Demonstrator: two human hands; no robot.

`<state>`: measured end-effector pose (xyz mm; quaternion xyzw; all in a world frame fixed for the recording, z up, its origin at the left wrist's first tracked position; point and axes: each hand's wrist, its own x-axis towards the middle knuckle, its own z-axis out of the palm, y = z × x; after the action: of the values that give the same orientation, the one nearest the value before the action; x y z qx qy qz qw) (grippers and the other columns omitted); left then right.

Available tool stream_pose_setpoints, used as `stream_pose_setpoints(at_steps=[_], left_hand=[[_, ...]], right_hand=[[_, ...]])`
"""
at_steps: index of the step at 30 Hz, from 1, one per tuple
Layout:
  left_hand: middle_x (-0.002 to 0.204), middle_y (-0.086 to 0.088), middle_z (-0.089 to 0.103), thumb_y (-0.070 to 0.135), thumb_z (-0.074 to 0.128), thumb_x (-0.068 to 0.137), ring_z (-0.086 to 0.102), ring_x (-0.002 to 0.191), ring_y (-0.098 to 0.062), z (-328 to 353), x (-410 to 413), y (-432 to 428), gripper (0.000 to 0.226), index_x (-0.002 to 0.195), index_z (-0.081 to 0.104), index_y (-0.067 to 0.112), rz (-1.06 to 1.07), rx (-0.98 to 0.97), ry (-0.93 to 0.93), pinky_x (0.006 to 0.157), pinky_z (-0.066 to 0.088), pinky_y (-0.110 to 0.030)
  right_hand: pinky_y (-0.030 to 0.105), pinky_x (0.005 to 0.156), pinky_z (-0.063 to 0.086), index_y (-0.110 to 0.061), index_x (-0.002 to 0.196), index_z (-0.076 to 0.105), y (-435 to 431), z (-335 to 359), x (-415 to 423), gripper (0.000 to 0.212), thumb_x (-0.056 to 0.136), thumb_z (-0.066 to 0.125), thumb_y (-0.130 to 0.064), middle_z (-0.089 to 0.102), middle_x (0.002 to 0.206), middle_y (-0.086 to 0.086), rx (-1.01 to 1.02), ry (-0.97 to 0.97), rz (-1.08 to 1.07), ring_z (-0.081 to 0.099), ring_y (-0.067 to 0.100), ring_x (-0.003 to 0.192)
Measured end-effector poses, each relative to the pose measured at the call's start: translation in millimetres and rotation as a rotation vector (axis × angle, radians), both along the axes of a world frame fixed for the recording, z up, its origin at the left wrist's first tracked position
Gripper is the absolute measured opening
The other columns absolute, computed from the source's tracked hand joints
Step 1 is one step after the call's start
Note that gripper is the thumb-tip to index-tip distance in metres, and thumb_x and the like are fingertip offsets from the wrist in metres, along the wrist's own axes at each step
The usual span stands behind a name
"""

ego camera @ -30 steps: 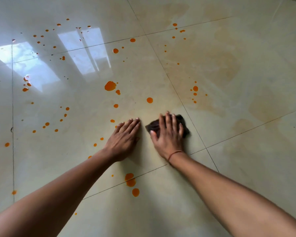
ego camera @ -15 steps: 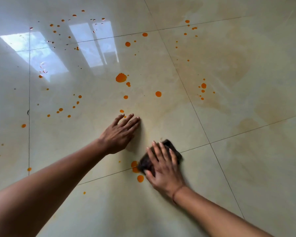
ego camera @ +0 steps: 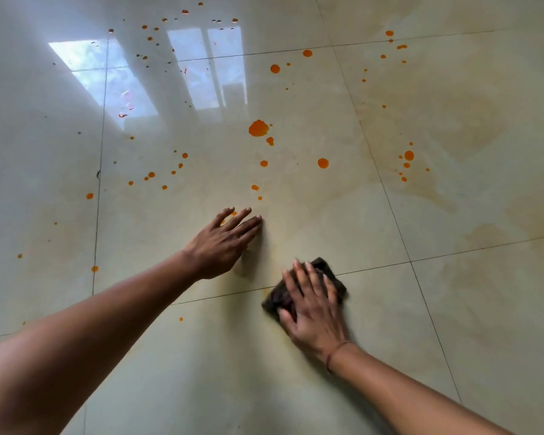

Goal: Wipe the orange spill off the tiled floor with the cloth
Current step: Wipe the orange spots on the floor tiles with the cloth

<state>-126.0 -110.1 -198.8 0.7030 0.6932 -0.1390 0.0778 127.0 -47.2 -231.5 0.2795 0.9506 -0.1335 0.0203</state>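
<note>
Nearest, a person's right hand (ego camera: 313,312) lies flat with fingers spread on a dark folded cloth (ego camera: 333,284), pressing it onto the glossy tiled floor (ego camera: 453,309) across a grout line. The cloth looks soft, light and limp, so it is probably best worked under an open palm, not pinched. Just beyond, the left hand (ego camera: 223,243) rests open on the tile, holding nothing. Farther off, orange drops (ego camera: 258,128) scatter towards a window reflection (ego camera: 201,67); the wet, shiny tile looks slippery.
</note>
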Motion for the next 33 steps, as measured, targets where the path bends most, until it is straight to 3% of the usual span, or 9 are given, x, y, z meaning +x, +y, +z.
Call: stream_pose_setpoints(at_steps=[3, 8, 11, 13, 18, 23, 28, 33], left_hand=[[0.156, -0.006, 0.026, 0.028, 0.016, 0.093, 0.018, 0.145, -0.028, -5, -3, -12, 0.06, 0.148, 0.029, 0.01, 0.016, 0.025, 0.007, 0.116, 0.005, -0.045], [0.154, -0.006, 0.031, 0.029, 0.017, 0.096, 0.026, 0.143, -0.03, -1, -6, -16, 0.057, 0.147, 0.033, 0.009, 0.036, 0.041, -0.027, 0.114, 0.008, -0.045], [0.154, -0.007, 0.032, 0.028, 0.021, 0.093, 0.027, 0.143, -0.03, -6, -2, -21, 0.058, 0.146, 0.034, 0.009, 0.09, 0.069, -0.063, 0.114, 0.009, -0.044], [0.156, -0.008, 0.027, 0.033, 0.026, 0.093, 0.022, 0.145, -0.028, -12, 2, -27, 0.06, 0.148, 0.03, 0.011, 0.17, 0.095, -0.083, 0.115, 0.009, -0.042], [0.161, -0.007, 0.008, 0.071, 0.029, 0.082, 0.006, 0.147, -0.029, -13, -4, -53, 0.089, 0.152, 0.013, 0.019, 0.564, 0.103, -0.169, 0.116, 0.009, -0.048], [0.161, -0.003, -0.008, 0.079, 0.056, 0.068, -0.004, 0.147, -0.032, -9, -25, -73, 0.115, 0.153, 0.0, 0.026, 0.893, 0.041, -0.299, 0.114, 0.008, -0.054], [0.161, -0.003, -0.01, 0.082, 0.062, 0.057, -0.004, 0.147, -0.033, -1, -48, -82, 0.128, 0.153, -0.002, 0.026, 0.949, -0.049, -0.332, 0.114, 0.013, -0.058], [0.16, -0.001, -0.017, 0.069, 0.076, 0.054, -0.008, 0.147, -0.031, 5, -59, -82, 0.135, 0.152, -0.008, 0.028, 0.898, -0.17, -0.349, 0.114, 0.018, -0.055]], right_hand=[[0.049, 0.11, 0.018, -0.019, 0.145, 0.037, -16, 2, -63, 0.073, 0.079, 0.043, -0.05, 0.032, 0.155, 0.009, -0.045, 0.031, -0.094, 0.028, 0.027, 0.143], [0.046, 0.11, 0.02, -0.02, 0.145, 0.04, -16, 1, 12, 0.078, 0.073, 0.05, -0.05, 0.025, 0.156, 0.006, 0.01, 0.034, 0.24, 0.033, 0.027, 0.141], [0.048, 0.11, 0.02, -0.018, 0.144, 0.04, 23, -3, -41, 0.074, 0.078, 0.044, -0.05, 0.032, 0.154, 0.01, 0.019, 0.001, -0.058, 0.032, 0.027, 0.14], [0.05, 0.11, 0.019, -0.017, 0.145, 0.038, 20, -3, -64, 0.073, 0.08, 0.042, -0.049, 0.033, 0.154, 0.011, 0.01, 0.046, -0.184, 0.026, 0.027, 0.142], [0.048, 0.111, 0.021, -0.019, 0.147, 0.038, -18, 1, 8, 0.078, 0.076, 0.048, -0.051, 0.028, 0.156, 0.007, -0.011, 0.023, 0.105, 0.027, 0.025, 0.143], [0.05, 0.111, 0.012, -0.018, 0.147, 0.037, 2, -3, -108, 0.076, 0.079, 0.041, -0.051, 0.03, 0.156, 0.01, 0.003, 0.017, -0.101, 0.023, 0.027, 0.143], [0.048, 0.111, 0.019, -0.02, 0.146, 0.038, -31, 3, -29, 0.078, 0.075, 0.048, -0.051, 0.027, 0.156, 0.006, -0.017, 0.02, 0.151, 0.027, 0.025, 0.143], [0.047, 0.113, 0.01, -0.019, 0.146, 0.036, 0, -4, -149, 0.077, 0.077, 0.04, -0.053, 0.03, 0.156, 0.01, -0.01, 0.002, -0.005, 0.027, 0.029, 0.143]])
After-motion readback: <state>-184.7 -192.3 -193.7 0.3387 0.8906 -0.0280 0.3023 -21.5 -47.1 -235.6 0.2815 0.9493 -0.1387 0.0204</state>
